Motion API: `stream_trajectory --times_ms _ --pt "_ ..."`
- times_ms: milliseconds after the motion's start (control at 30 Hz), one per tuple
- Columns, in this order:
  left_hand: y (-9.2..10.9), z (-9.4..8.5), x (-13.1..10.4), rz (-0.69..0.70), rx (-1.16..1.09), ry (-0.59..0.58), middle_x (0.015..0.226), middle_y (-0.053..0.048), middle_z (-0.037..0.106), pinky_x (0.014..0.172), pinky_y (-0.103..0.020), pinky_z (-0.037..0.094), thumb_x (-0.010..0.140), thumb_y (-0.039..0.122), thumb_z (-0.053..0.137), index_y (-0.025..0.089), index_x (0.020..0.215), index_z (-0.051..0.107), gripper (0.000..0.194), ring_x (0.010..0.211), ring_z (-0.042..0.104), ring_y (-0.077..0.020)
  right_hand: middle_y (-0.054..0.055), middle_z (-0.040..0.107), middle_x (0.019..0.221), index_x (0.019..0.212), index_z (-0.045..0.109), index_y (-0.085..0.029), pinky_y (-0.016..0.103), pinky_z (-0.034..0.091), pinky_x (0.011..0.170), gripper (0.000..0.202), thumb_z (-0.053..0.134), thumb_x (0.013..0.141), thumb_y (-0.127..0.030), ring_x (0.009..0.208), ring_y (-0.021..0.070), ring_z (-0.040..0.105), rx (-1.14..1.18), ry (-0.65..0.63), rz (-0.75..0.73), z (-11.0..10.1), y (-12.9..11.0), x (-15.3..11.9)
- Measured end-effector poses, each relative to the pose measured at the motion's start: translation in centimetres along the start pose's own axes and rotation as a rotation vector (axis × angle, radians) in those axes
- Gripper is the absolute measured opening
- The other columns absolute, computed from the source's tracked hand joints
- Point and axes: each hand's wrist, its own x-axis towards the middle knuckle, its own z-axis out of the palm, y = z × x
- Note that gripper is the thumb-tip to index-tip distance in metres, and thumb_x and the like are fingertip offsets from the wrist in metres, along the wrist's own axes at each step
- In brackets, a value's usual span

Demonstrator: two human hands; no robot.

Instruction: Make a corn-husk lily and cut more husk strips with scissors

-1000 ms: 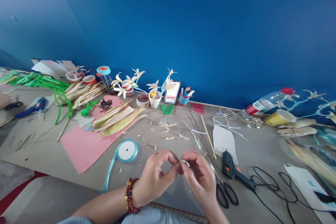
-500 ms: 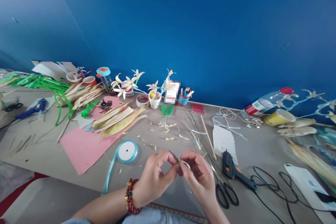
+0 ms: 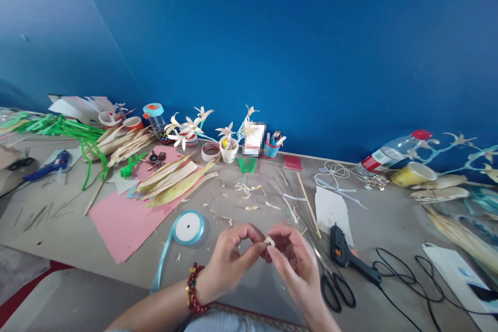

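Close to the table's front edge, my left hand (image 3: 229, 264) and my right hand (image 3: 293, 262) meet fingertip to fingertip. Between them they pinch a small cream, curled piece of corn husk (image 3: 269, 241), mostly covered by the fingers. A red bead bracelet (image 3: 194, 288) circles my left wrist. Left of my left hand lies a roll of light blue ribbon (image 3: 188, 227), its tail running toward the front edge. Beyond my hands, a husk flower (image 3: 244, 189) and loose husk scraps (image 3: 251, 208) are scattered. Black-handled scissors (image 3: 337, 290) rest just right of my right hand.
A black glue gun (image 3: 346, 254) and its cord (image 3: 412, 275) are on the right. Corn husks (image 3: 175, 179) lie on pink paper (image 3: 124, 223) to the left. Along the blue wall stand a paper cup (image 3: 229, 151), a pen holder (image 3: 272, 148) and a tilted bottle (image 3: 392, 153).
The fingertips of my right hand have shifted slightly, and more of the cream husk piece shows between my hands. The view has tilted a little; the things on the table stay put.
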Motion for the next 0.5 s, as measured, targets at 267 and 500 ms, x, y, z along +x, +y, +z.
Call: stream_trajectory --times_ms 267,500 --pt "-2.9 -0.8 1.7 -0.138 -0.55 -0.112 0.064 -0.002 0.063 0.061 -0.028 0.047 0.068 0.049 0.082 0.016 0.066 0.058 0.041 0.059 0.059 -0.0146 0.005 0.061 0.089 0.098 0.062 -0.023 0.028 0.054 0.06 0.006 0.059 0.093 -0.024 0.069 0.0165 0.061 0.036 -0.106 -0.097 0.1 -0.3 0.2" --pt "-3.6 -1.1 2.0 -0.166 -0.697 -0.239 0.055 0.001 0.062 0.054 -0.024 0.042 0.068 0.045 0.083 0.016 0.066 0.056 0.039 0.049 0.056 -0.0116 0.004 0.061 0.082 0.09 0.066 -0.023 0.025 0.053 0.057 0.007 0.061 0.091 -0.018 0.07 0.0163 0.064 0.059 -0.09 -0.131 0.2 -0.3 0.3"
